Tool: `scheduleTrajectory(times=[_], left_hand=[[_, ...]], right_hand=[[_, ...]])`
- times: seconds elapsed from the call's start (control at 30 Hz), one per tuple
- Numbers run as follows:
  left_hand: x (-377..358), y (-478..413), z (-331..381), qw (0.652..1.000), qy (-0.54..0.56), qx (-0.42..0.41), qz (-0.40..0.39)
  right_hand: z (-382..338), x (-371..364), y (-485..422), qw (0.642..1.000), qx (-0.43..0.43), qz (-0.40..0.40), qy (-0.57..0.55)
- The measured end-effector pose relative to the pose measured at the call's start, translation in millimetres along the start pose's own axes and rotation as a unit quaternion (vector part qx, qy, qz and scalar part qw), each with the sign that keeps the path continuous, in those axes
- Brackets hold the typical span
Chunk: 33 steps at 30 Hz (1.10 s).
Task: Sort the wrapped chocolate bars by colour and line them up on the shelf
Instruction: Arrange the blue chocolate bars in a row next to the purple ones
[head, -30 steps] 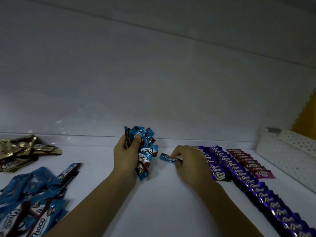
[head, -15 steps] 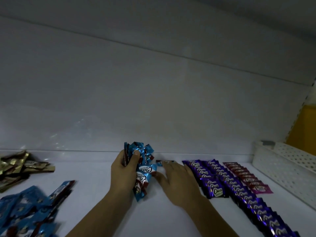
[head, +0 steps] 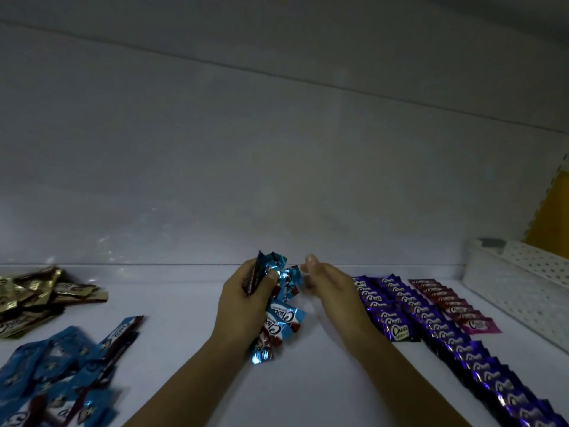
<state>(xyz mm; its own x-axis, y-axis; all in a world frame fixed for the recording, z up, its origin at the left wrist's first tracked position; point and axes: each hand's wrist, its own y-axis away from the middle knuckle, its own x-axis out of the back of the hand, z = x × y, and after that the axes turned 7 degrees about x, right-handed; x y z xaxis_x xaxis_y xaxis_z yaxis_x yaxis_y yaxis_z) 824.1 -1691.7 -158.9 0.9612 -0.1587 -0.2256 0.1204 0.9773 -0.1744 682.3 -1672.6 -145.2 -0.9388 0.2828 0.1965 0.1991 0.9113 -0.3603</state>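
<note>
Bare shelf (head: 323, 380) strip at centre, between the hands and back wall (head: 277, 164). Purple rows (head: 431, 328) right, basket (head: 520, 288) far right, loose blue pile (head: 52, 380) lower left, gold pile (head: 40, 294) left. Left hand (head: 243, 303) clamps blue bars bundle (head: 277, 309). Right hand (head: 329, 288) beside it, fingers loosely spread, probably empty; blurred.

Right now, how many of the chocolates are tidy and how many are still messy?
Done: the purple bars lie in neat overlapping rows and the pink bars in one row beside them. In hand: the left hand grips a bunch of blue bars, and the open right hand reaches towards it. Left: a loose blue pile and a gold pile on the shelf.
</note>
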Motion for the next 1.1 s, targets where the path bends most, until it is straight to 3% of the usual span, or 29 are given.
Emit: scheduleTrajectory(times=[0.07,0.27,0.43,0.63,0.73,0.9,1.1], left_hand=[[0,1,-1,0.999,-0.033,-0.015,-0.010],[-2,0,-2,0.998,-0.059,-0.024,-0.024],[0,-3,-6,0.998,-0.053,-0.016,-0.004],[0,-3,-4,0.999,-0.027,-0.008,0.026],[1,-4,-5,0.998,0.006,0.001,0.063],[1,-4,-4,0.996,0.020,0.008,0.083],[1,-4,-3,0.996,0.019,0.011,0.082]], right_hand=[[-7,0,1,0.997,-0.014,-0.002,-0.077],[-13,3,2,0.996,-0.014,0.037,-0.074],[-16,17,-4,0.981,-0.033,0.107,-0.157],[-12,23,-6,0.961,-0.061,0.120,-0.243],[-11,25,-8,0.970,-0.041,0.116,-0.209],[-5,23,-5,0.994,-0.019,0.104,-0.038],[-1,22,-4,0.996,-0.067,0.065,-0.010]])
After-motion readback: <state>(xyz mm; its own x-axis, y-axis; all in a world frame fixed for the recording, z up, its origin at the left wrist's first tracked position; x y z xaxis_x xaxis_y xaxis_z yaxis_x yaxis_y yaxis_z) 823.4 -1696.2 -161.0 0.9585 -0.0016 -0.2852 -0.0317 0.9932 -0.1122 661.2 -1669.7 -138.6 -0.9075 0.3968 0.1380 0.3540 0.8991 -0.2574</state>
